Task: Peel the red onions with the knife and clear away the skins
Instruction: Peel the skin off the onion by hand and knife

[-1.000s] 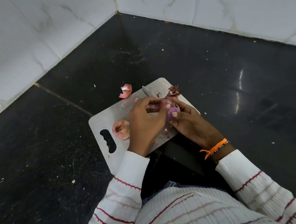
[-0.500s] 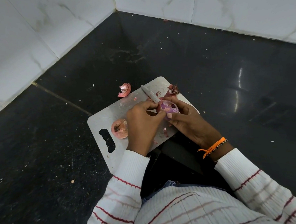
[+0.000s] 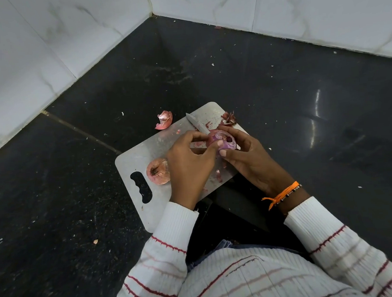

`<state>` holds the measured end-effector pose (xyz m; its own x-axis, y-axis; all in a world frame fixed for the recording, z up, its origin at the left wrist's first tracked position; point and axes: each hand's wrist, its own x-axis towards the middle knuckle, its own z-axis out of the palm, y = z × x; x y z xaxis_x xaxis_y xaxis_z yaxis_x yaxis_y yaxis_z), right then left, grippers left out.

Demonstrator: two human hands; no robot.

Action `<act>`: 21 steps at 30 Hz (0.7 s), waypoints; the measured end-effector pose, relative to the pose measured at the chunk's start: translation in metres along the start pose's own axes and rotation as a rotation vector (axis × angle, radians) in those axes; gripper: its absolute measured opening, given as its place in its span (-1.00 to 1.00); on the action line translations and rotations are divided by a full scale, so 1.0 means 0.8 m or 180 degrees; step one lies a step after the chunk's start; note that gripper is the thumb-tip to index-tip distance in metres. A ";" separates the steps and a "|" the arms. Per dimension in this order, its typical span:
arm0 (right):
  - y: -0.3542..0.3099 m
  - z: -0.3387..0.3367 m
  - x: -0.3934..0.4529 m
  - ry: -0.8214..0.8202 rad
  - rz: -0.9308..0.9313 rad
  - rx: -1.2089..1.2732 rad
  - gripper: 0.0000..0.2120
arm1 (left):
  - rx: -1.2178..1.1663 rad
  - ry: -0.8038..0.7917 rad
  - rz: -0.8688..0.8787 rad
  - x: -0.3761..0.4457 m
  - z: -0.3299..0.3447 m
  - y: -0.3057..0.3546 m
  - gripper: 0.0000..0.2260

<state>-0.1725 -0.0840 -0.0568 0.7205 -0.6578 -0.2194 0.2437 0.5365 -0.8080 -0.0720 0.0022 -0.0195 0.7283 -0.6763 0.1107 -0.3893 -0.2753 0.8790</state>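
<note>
A half-peeled red onion (image 3: 223,140) with purple flesh showing is held just above the steel cutting board (image 3: 142,156). My right hand (image 3: 249,158) cups it from the right. My left hand (image 3: 189,165) grips the knife (image 3: 197,125), whose blade points away to the far left, and its thumb presses on the onion. The knife handle is hidden in my fist. A second red onion (image 3: 157,172), still in its skin, lies on the board beside my left hand.
A curled onion skin (image 3: 164,120) lies on the black counter (image 3: 78,203) just beyond the board. More skin scraps (image 3: 229,119) sit on the board's far corner. White tiled walls (image 3: 43,43) meet in a corner behind.
The onion has turned in my right hand, so more purple flesh faces up. The knife blade has come further out from behind my left hand's fingers.
</note>
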 end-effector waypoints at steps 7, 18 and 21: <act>-0.004 0.004 -0.003 0.0201 -0.0121 -0.0629 -0.47 | 0.0059 0.0082 0.0106 0.000 0.000 -0.003 -0.93; -0.006 0.000 -0.003 -0.0044 0.0194 0.0207 -0.49 | 0.0255 0.0112 0.0239 0.011 -0.001 -0.025 -0.96; -0.007 -0.004 -0.004 -0.0334 0.0408 0.0874 -0.27 | 0.0272 0.0135 0.0212 0.015 -0.002 -0.032 -0.95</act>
<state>-0.1781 -0.0868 -0.0537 0.8163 -0.5251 -0.2407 0.3024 0.7435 -0.5964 -0.0524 0.0027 -0.0400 0.7217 -0.6659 0.1887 -0.4830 -0.2893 0.8264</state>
